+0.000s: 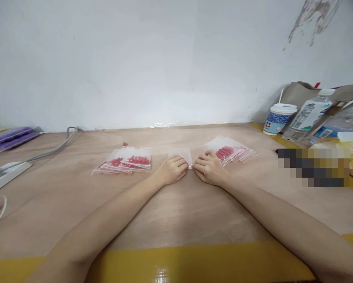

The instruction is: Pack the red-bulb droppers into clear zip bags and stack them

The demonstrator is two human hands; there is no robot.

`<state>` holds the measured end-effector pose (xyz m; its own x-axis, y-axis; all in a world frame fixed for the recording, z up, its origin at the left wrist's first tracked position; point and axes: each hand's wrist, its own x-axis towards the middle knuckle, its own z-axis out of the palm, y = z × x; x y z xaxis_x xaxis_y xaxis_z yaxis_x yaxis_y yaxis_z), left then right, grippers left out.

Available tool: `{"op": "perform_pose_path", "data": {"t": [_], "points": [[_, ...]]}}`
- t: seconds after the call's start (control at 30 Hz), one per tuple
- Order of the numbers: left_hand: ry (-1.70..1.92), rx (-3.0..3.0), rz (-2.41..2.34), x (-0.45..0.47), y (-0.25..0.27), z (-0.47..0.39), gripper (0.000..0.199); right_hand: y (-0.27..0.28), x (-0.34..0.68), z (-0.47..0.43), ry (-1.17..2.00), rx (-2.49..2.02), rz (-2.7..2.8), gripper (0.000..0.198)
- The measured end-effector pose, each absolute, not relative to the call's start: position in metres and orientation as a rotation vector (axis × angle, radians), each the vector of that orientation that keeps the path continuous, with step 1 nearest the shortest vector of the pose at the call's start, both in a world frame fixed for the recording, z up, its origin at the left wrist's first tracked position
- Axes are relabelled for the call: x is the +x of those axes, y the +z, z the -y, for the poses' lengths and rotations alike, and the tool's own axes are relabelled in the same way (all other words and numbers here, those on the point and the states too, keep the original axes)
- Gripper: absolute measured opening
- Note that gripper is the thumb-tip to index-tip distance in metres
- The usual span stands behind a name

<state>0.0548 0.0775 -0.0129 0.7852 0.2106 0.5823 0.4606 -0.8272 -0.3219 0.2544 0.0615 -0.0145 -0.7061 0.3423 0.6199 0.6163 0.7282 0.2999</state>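
Note:
Between my hands lies a clear plastic zip bag [181,152] on the table, its near edge pinched from both sides. My left hand [174,169] is closed on the left part of that edge. My right hand [208,168] is closed on the right part, its fingertips close to those of the left. What the bag holds is hidden or cannot be made out. A fanned stack of zip bags with small red pieces [138,159] lies left of my left hand. Another such stack [225,151] sits just beyond my right hand.
Purple packets [14,137], a grey cable and a white power strip [10,177] are at the left. At the right stand a paper cup [279,120] and a tilted plastic bottle [307,116] near a grey bag [297,94]. Yellow tape [176,261] lines the table's front edge.

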Motion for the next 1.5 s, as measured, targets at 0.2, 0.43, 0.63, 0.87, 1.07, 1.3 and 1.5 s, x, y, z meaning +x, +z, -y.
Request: {"op": "perform_pose_path", "data": {"t": [0.2,0.43,0.63,0.87,1.07,1.3,1.5], "points": [[-0.76,-2.466,0.508,0.022,-0.006,-0.067,0.015,-0.012,0.256,-0.06,-0.681,-0.725,2.335,0.024],[-0.76,-2.47,0.622,-0.005,-0.007,-0.063,0.017,-0.01,0.255,-0.058,-0.664,-0.718,2.337,0.025],[-0.774,-2.559,0.774,-0.004,-0.009,-0.062,0.024,-0.012,0.257,-0.058,-0.584,-0.804,2.389,0.028],[-0.96,-2.646,1.08,0.008,-0.007,-0.05,0.014,-0.014,0.265,-0.053,-0.637,-1.442,2.219,0.062],[-1.054,-2.715,1.268,0.004,0.002,-0.057,0.016,-0.024,0.262,-0.055,-0.536,-2.006,1.995,0.073],[-0.578,-2.735,1.422,-0.043,0.021,-0.055,0.028,-0.015,0.245,-0.046,-0.385,-1.792,2.209,0.058],[-0.301,-2.679,1.443,-0.078,0.03,-0.052,0.031,-0.013,0.225,-0.035,-0.234,-1.5,2.372,0.05]]}}
